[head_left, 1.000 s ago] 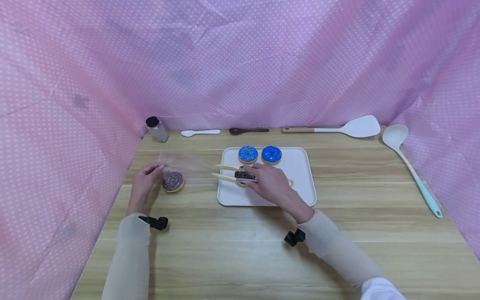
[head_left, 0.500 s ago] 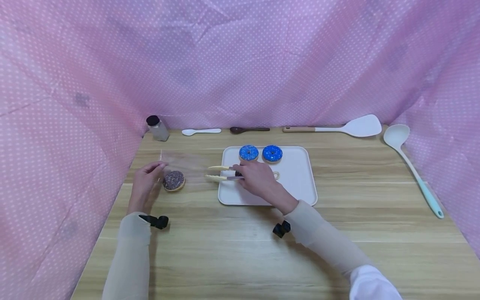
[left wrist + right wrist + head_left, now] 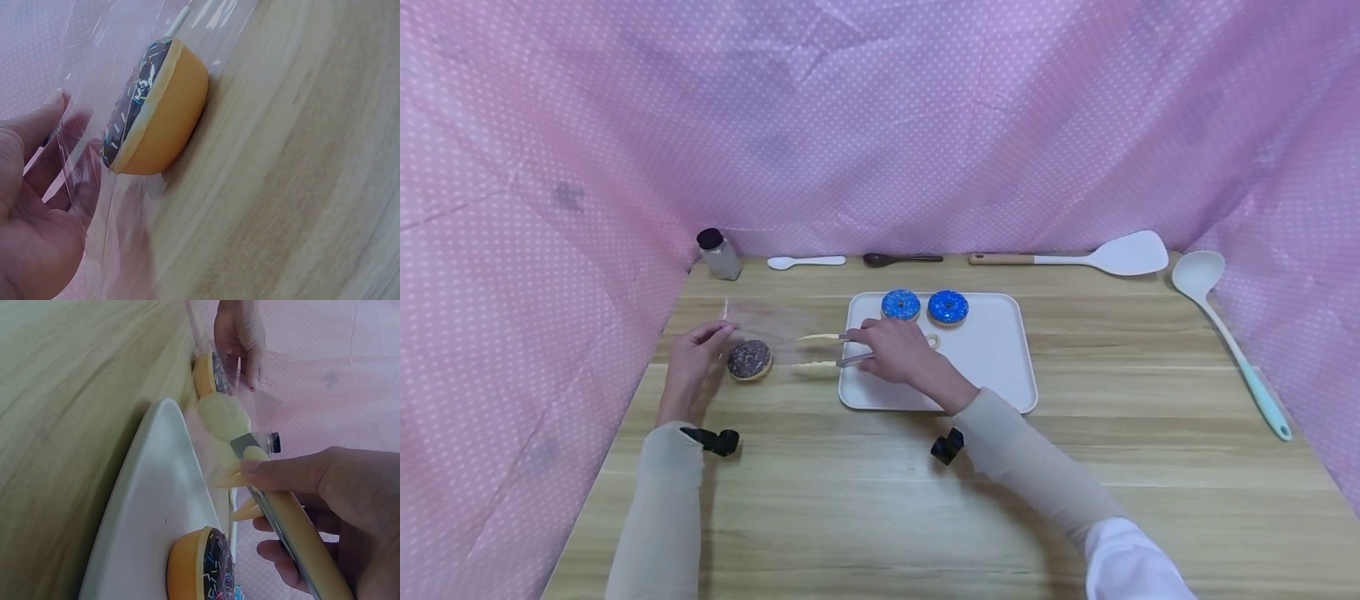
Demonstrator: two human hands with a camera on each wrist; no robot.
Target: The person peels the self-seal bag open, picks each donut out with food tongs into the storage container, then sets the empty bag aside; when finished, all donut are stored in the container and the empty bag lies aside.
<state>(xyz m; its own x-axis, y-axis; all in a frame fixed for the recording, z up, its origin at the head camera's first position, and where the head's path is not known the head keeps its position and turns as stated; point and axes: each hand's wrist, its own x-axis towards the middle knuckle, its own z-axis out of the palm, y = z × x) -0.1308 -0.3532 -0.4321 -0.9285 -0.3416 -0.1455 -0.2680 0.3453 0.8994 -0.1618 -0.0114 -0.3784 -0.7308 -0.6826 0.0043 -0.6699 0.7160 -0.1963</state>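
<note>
My left hand point(image 3: 692, 367) point(image 3: 31, 206) pinches the edge of a clear plastic bag point(image 3: 767, 329) point(image 3: 125, 62) lying on the table. A chocolate sprinkled donut point(image 3: 748, 360) point(image 3: 159, 109) sits inside it. My right hand point(image 3: 891, 352) point(image 3: 337, 487) grips cream-tipped tongs point(image 3: 820, 337) point(image 3: 294, 531). Their tips point left past the white tray's point(image 3: 992, 367) point(image 3: 156, 512) edge, toward the bag, with nothing between them. In the right wrist view a second chocolate donut point(image 3: 203, 565) lies on the tray below my hand. Two blue donuts point(image 3: 900, 305) point(image 3: 947, 307) sit at the tray's far edge.
Along the back of the table stand a small jar point(image 3: 718, 254), a white spoon point(image 3: 805, 262), a dark spoon point(image 3: 901, 259) and a white spatula point(image 3: 1090, 258). A white ladle point(image 3: 1225, 333) lies at the right. Pink dotted cloth closes in three sides.
My right hand has carried the tongs left, from over the tray to its left edge near the bag. The chocolate donut beside it is now hidden in the head view. The left hand stayed put.
</note>
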